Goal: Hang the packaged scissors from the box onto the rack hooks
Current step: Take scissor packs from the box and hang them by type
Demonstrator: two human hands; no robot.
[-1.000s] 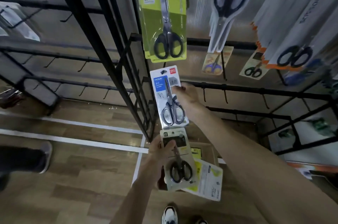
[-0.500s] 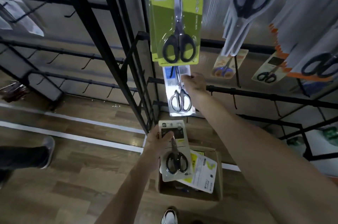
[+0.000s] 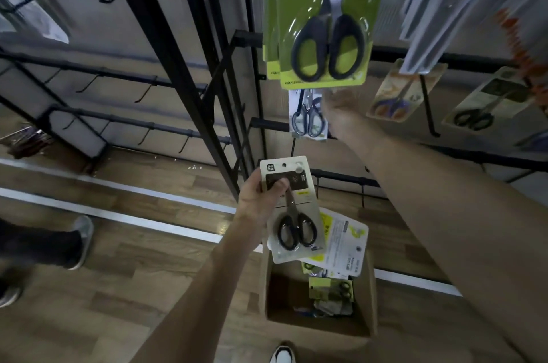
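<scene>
Far left: a second person's shoe on the wood floor, and bare hooks along the black rack

Lower centre: left hand, fingers curled round the upper part of a white card pack of black-handled scissors, thumb across the dark label. Holds it upright above the open cardboard box, hang hole at the top free. More packs loose in the box

Above: green packs already on a hook. Just under them, a small pack of silver-handled scissors against the rack bar, top hidden behind the green card, so impossible to say whether on its hook yet

Right hand just beside that pack's right edge, blurred; cannot tell whether pinching it or relaxed. Further right: more hung packs

Handling, as a judgement: light, flat and stiff enough to keep shape, yet only bendable card under a slick plastic blister, with the steel weight sitting low. Best taken by the card edges near the top, clear of the hole, so as to steer the hole onto the hook tip without tearing it
</scene>
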